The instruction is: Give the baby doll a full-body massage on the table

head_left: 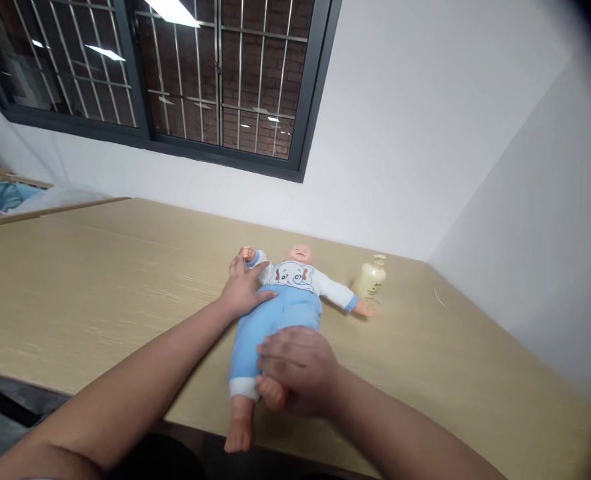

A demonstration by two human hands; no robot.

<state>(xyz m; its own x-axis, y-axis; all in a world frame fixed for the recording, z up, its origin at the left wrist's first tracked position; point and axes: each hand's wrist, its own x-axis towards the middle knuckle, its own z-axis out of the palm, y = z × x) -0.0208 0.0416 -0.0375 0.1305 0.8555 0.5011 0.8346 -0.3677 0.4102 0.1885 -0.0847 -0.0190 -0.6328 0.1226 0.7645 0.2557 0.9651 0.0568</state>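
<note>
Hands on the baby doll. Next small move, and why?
I'd probably slide the baby doll slightly farther onto the table: one bare foot reaches the near edge in this view. The right hand curls around the other lower leg and the left hand rests at the doll's side, so both seem placed to guide it.

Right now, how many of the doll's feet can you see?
2. One foot pokes out below the white cuff, nearest you; the other foot is partly hidden by your right hand.
</note>
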